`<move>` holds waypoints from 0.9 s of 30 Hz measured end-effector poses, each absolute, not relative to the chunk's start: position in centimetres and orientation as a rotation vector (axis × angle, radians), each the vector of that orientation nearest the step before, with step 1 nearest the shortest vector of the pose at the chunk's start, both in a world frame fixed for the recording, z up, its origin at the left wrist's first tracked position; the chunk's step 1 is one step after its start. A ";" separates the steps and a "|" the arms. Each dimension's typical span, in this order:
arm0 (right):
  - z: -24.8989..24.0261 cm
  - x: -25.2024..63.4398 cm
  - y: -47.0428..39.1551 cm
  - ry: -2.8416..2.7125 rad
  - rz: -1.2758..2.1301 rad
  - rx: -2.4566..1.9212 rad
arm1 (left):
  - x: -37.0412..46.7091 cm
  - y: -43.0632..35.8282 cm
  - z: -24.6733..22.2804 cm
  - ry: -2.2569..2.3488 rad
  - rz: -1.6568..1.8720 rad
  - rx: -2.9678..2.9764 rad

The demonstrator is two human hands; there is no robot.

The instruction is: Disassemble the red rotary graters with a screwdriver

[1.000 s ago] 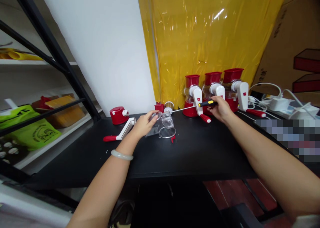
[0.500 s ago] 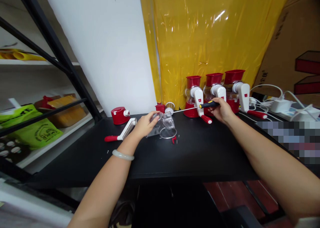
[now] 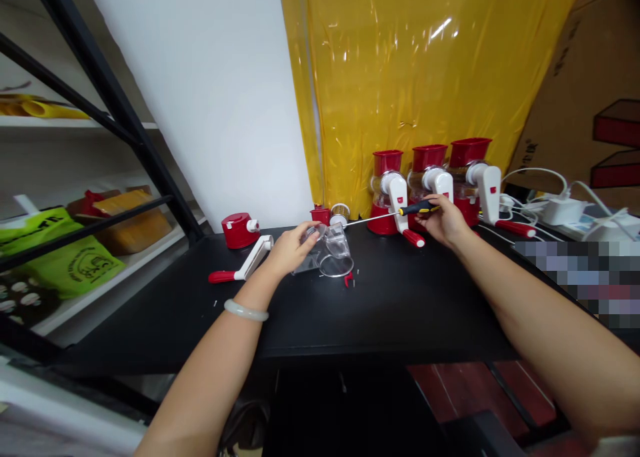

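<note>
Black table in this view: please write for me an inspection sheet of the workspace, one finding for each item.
Surface: black table; spills: nothing seen.
Job's things: clear plastic housing, screwdriver, red base, crank handle.
Clutter: small red part and tiny pale bits, too small to identify.
Hands: left hand grips the housing; right hand holds the screwdriver.
Cables: white cables at far right.
Surroundings: three red-and-white machines, yellow film behind, green bag at left.

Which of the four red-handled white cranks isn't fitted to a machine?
The leftmost crank, lying on the black table; the other three cranks are mounted on the upright machines.
</note>
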State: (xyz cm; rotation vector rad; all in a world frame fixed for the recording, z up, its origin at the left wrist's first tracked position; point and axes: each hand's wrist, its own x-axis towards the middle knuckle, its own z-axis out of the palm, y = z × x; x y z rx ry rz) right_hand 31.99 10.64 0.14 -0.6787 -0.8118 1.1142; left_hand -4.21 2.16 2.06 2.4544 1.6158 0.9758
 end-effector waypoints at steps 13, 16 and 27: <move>0.0 32.4 10.8 -0.853 1.082 -0.682 | -4.3 2.3 1.9 1.640 0.977 2.464; 0.4 32.4 10.3 -0.824 1.155 -0.627 | -4.3 2.3 1.9 1.641 0.963 2.467; 0.0 32.3 10.8 -0.907 1.013 -0.756 | -4.4 2.4 1.8 1.628 0.977 2.451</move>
